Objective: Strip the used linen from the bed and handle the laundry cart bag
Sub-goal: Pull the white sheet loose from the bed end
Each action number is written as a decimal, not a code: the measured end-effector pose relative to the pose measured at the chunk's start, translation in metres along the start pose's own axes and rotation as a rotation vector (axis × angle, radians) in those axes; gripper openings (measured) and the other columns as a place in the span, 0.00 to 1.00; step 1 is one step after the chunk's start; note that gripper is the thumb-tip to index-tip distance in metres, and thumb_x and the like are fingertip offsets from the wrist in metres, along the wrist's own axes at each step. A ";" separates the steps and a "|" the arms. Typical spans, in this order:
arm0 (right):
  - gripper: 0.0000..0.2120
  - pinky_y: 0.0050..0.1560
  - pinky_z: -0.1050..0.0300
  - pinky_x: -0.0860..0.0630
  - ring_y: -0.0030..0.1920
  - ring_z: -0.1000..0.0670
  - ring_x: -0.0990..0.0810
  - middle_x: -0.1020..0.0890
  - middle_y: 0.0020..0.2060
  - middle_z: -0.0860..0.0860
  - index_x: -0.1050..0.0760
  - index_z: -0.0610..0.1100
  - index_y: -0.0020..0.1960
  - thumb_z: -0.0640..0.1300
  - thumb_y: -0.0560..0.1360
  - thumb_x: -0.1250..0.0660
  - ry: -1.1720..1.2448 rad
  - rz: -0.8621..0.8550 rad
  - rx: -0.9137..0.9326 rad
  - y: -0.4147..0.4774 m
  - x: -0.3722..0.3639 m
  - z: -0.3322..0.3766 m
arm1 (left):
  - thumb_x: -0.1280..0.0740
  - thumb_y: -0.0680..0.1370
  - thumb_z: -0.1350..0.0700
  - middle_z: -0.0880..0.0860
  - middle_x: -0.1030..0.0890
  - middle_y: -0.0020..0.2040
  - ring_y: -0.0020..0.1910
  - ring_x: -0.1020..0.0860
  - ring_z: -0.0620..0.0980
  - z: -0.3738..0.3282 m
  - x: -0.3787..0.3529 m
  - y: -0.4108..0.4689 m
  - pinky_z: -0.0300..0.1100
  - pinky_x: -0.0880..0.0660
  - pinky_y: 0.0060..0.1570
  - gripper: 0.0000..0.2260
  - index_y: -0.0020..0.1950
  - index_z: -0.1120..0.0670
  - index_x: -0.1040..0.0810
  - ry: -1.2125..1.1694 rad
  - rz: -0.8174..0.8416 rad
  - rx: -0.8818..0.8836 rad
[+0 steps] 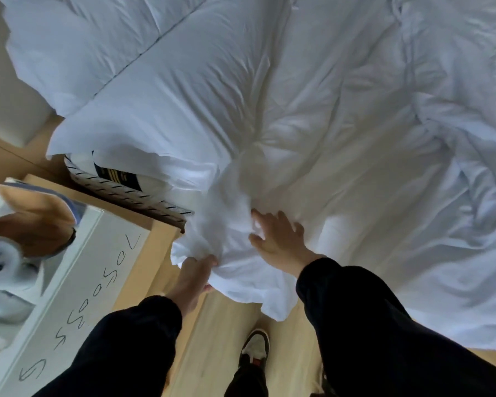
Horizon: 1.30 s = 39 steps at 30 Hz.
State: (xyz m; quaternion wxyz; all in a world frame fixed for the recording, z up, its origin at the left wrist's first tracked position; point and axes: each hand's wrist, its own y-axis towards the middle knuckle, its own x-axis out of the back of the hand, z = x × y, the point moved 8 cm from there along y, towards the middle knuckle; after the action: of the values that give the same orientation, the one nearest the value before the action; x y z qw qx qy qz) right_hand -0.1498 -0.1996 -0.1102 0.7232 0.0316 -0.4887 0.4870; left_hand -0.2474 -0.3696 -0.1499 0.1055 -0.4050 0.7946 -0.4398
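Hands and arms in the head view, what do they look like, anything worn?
Both arms wear long, loose black sleeves, the left sleeve and right sleeve ending at the wrists. The left hand and right hand are bare: no gloves, and no ring or watch shows.

White, rumpled sheet (312, 144) bunched at the mattress corner (121, 181).

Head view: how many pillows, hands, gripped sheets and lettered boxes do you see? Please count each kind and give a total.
pillows: 2
hands, left hand and right hand: 2
sheet that the left hand grips: 1
lettered box: 1
Total: 6
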 end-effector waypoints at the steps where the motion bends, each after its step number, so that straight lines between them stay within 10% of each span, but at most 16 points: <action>1: 0.25 0.70 0.37 0.49 0.74 0.44 0.48 0.38 0.71 0.48 0.46 0.53 0.75 0.53 0.79 0.44 -0.089 0.057 0.001 -0.004 -0.011 -0.007 | 0.36 0.75 0.60 0.54 0.23 0.56 0.56 0.24 0.56 0.007 -0.001 0.004 0.47 0.23 0.43 0.12 0.59 0.56 0.30 0.023 -0.023 0.024; 5: 0.25 0.70 0.40 0.49 0.75 0.44 0.49 0.42 0.72 0.45 0.40 0.49 0.73 0.49 0.77 0.39 -0.379 0.016 0.060 -0.020 -0.030 -0.028 | 0.35 0.76 0.57 0.55 0.22 0.54 0.51 0.23 0.54 0.010 -0.007 0.012 0.47 0.23 0.45 0.09 0.56 0.56 0.28 0.168 -0.060 0.027; 10: 0.13 0.49 0.48 0.32 0.48 0.45 0.25 0.26 0.44 0.50 0.20 0.51 0.42 0.38 0.61 0.25 -0.421 -0.218 0.068 -0.022 -0.010 -0.029 | 0.29 0.71 0.57 0.58 0.32 0.69 0.68 0.34 0.57 -0.039 -0.015 0.007 0.52 0.34 0.66 0.35 0.74 0.59 0.43 0.593 -0.201 -0.412; 14: 0.13 0.54 0.54 0.40 0.56 0.47 0.30 0.23 0.50 0.52 0.21 0.49 0.54 0.37 0.74 0.35 -0.243 -0.178 0.150 -0.025 -0.015 -0.029 | 0.26 0.70 0.44 0.55 0.46 0.78 0.76 0.47 0.53 -0.084 -0.049 0.007 0.49 0.48 0.74 0.50 0.78 0.59 0.56 0.918 -0.164 -0.638; 16: 0.12 0.50 0.57 0.41 0.53 0.47 0.28 0.21 0.46 0.52 0.20 0.47 0.51 0.35 0.72 0.36 -0.147 -0.197 0.201 -0.032 -0.015 -0.029 | 0.26 0.70 0.44 0.59 0.32 0.71 0.70 0.34 0.58 -0.095 -0.054 0.024 0.49 0.36 0.68 0.45 0.76 0.61 0.47 0.884 -0.124 -0.521; 18: 0.10 0.47 0.57 0.39 0.46 0.47 0.28 0.20 0.40 0.50 0.21 0.44 0.45 0.35 0.68 0.39 0.004 -0.233 0.198 -0.039 -0.015 -0.037 | 0.27 0.72 0.51 0.56 0.20 0.47 0.51 0.22 0.57 -0.104 -0.054 0.031 0.43 0.26 0.45 0.19 0.57 0.59 0.25 0.758 -0.079 -0.493; 21: 0.11 0.45 0.57 0.35 0.42 0.51 0.33 0.22 0.36 0.50 0.22 0.41 0.41 0.37 0.65 0.42 0.166 -0.265 0.174 -0.044 -0.014 -0.048 | 0.34 0.71 0.54 0.52 0.26 0.30 0.34 0.28 0.53 -0.101 -0.047 0.026 0.42 0.35 0.30 0.09 0.34 0.58 0.26 0.668 -0.069 -0.549; 31: 0.22 0.57 0.46 0.30 0.57 0.42 0.25 0.24 0.56 0.45 0.22 0.45 0.57 0.36 0.63 0.29 -0.098 -0.493 -0.139 -0.067 0.002 -0.095 | 0.37 0.78 0.61 0.63 0.25 0.56 0.55 0.26 0.62 -0.099 -0.034 0.035 0.54 0.28 0.54 0.15 0.63 0.62 0.31 0.918 -0.335 -0.606; 34: 0.19 0.59 0.44 0.33 0.62 0.42 0.29 0.26 0.59 0.43 0.22 0.46 0.57 0.38 0.66 0.31 -0.129 -0.535 -0.228 -0.071 0.021 -0.117 | 0.33 0.76 0.58 0.63 0.35 0.69 0.68 0.35 0.63 -0.093 -0.075 0.016 0.55 0.39 0.67 0.31 0.76 0.60 0.43 1.063 -0.324 -0.711; 39: 0.16 0.62 0.41 0.37 0.65 0.37 0.32 0.30 0.63 0.39 0.24 0.45 0.59 0.41 0.71 0.34 -0.120 -0.545 -0.365 -0.076 0.054 -0.166 | 0.41 0.78 0.46 0.59 0.51 0.78 0.77 0.54 0.59 -0.077 -0.173 -0.013 0.53 0.57 0.75 0.29 0.77 0.54 0.41 1.285 -0.014 -0.985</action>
State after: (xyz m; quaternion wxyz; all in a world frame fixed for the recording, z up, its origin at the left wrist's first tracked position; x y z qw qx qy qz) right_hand 0.0209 -0.1166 -0.1242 0.7905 0.0596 -0.5832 0.1774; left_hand -0.1682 -0.1987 -0.1269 -0.5650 -0.0782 0.7998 -0.1867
